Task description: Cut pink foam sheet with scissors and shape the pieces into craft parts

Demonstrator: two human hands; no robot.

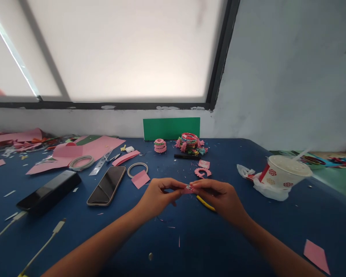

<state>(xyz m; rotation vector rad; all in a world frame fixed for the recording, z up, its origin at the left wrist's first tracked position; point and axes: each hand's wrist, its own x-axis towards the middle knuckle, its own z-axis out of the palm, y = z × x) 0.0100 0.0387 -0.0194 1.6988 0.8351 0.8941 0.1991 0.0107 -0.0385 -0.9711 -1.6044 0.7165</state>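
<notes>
My left hand [158, 196] and my right hand [219, 198] meet over the blue table [190, 246], both pinching a small pink paper piece [187, 189] between fingertips. A yellow-handled tool [205, 204] lies under my right hand; whether the hand holds it I cannot tell. Just beyond the hands lie a pink curled paper cutout [202, 172] and a small pink square [204, 164]. Farther back stand a small pink paper stack [160, 146] and a multicoloured paper pile [190, 143].
A phone [106, 186] and a black power bank [49, 191] with white cables lie at left, near tape rings [137, 169], a metal ruler [100, 162] and pink sheets [83, 152]. A lidded cup [285, 172] stands right. A green card [171, 128] leans on the wall.
</notes>
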